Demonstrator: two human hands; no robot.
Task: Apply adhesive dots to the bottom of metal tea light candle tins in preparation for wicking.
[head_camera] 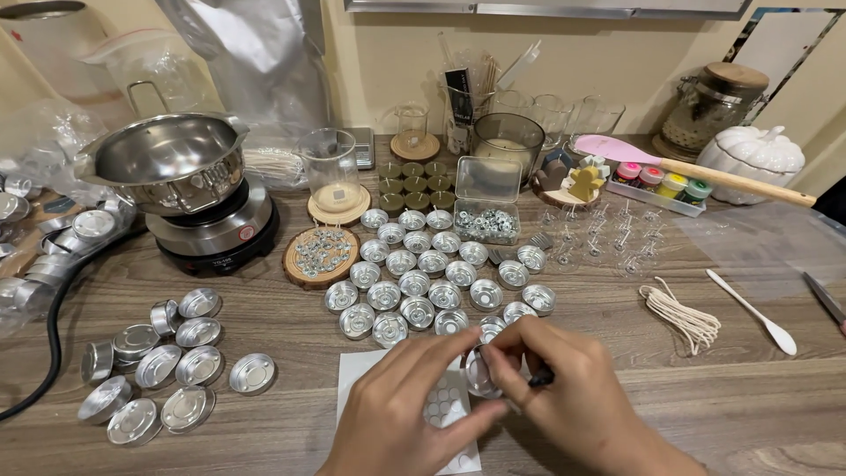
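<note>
Head view, left hand (401, 405) and right hand (564, 383) pinching one tin cup (478, 372), fingertips hiding most of it, sticker sheet (445, 407) half covered, dark object in right fingers unclear

Warm, even indoor light; glare spots gleam on the steel pot (167, 159) (soft shadows beneath it), with edges beyond slightly bowed.

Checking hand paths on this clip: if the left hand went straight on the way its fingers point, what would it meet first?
The left hand points up and right at the small metal cup both hands hold; beyond it, probably the right hand.
</note>
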